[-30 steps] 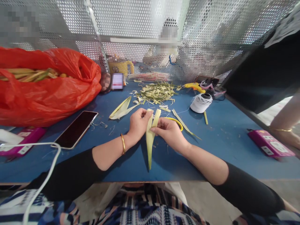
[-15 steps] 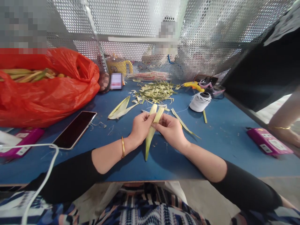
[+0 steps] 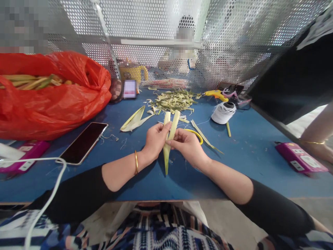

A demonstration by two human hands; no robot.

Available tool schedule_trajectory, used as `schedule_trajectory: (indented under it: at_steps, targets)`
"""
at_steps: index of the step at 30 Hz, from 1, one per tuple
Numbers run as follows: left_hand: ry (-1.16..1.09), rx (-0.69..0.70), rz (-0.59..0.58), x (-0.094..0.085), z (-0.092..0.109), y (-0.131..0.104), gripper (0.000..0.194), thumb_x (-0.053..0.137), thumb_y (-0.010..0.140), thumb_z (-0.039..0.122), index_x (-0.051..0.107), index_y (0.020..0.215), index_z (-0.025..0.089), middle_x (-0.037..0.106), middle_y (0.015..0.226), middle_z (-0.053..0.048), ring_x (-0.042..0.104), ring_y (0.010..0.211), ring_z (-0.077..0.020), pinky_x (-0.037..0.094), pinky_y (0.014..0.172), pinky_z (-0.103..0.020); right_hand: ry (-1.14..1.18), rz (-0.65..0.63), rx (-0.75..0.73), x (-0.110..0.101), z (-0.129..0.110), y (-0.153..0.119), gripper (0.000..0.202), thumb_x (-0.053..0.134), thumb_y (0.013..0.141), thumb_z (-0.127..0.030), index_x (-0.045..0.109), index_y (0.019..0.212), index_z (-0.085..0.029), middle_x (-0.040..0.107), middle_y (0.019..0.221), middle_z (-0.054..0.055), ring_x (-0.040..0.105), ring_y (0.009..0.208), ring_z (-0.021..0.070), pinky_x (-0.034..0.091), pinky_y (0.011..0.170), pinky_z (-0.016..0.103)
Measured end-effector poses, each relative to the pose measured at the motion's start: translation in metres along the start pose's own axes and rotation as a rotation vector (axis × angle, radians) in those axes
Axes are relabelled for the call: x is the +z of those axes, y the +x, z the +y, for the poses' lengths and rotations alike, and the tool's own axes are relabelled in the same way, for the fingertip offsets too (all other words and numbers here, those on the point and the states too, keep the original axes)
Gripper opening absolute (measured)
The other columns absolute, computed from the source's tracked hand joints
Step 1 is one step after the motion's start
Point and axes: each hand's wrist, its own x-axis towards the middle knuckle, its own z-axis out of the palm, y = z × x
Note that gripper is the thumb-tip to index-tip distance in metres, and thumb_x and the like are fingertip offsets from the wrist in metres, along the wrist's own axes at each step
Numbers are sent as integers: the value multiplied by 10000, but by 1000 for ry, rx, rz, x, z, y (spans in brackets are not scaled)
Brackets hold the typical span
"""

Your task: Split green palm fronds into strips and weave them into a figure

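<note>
My left hand point(image 3: 156, 139) pinches a pale green husk strip point(image 3: 166, 152) between thumb and fingers. From the other side my right hand point(image 3: 189, 145) grips the same piece, its thumb and fingertips closed on it. The husk's two broad ends stand apart above my hands, and its pointed green tip hangs below them. Just behind my right hand shows a yellow scissors handle point(image 3: 199, 135), partly covered. A thin loose husk strip point(image 3: 205, 137) lies to its right. To the left rests a folded husk piece point(image 3: 134, 120).
Husk scraps point(image 3: 174, 100) are heaped at the back. A red bag point(image 3: 52, 111) of husks and a phone point(image 3: 82, 143) are on the left. White thread spool point(image 3: 223, 113), yellow glue gun point(image 3: 215, 94) and purple power strip point(image 3: 300, 158) are on the right. Another person's arm point(image 3: 316, 128) is at far right.
The husk has turned more upright and its broad ends are spread further apart. My right hand has shifted slightly down and left, exposing more of the yellow handle.
</note>
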Motion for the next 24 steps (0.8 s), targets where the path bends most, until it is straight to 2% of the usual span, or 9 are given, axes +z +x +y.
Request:
schedule_trajectory:
  at_steps: [4, 11, 18, 24]
  targets:
    - [-94, -50, -86, 2, 0, -4, 444, 647, 733, 578, 554, 581, 171, 495, 547, 30, 403, 502, -93, 322, 469, -237, -20, 55, -51, -4, 0, 1, 272, 764, 631, -366, 567, 705, -195, 575, 600, -44, 506, 547, 103, 445, 557, 257]
    - [-3, 40, -18, -1, -3, 0, 442, 663, 726, 545, 504, 534, 181, 440, 525, 42, 359, 512, -90, 307, 484, -236, -159, 117, -221, -2, -1, -3, 234, 725, 695, -352, 541, 696, -208, 539, 620, -42, 466, 582, 107, 411, 564, 257]
    - [33, 73, 20, -2, -4, 2, 437, 648, 755, 503, 462, 512, 192, 421, 506, 49, 353, 511, -93, 325, 507, -241, -112, -11, -135, 0, 2, -3, 212, 723, 681, -323, 569, 760, -200, 600, 678, -24, 544, 631, 131, 450, 597, 266]
    - [34, 68, 49, -3, -8, 10, 462, 662, 729, 541, 442, 513, 198, 408, 506, 56, 329, 494, -88, 304, 489, -243, -202, 9, -216, -1, -4, -10, 154, 693, 717, -298, 584, 754, -196, 591, 651, -19, 524, 600, 127, 441, 568, 260]
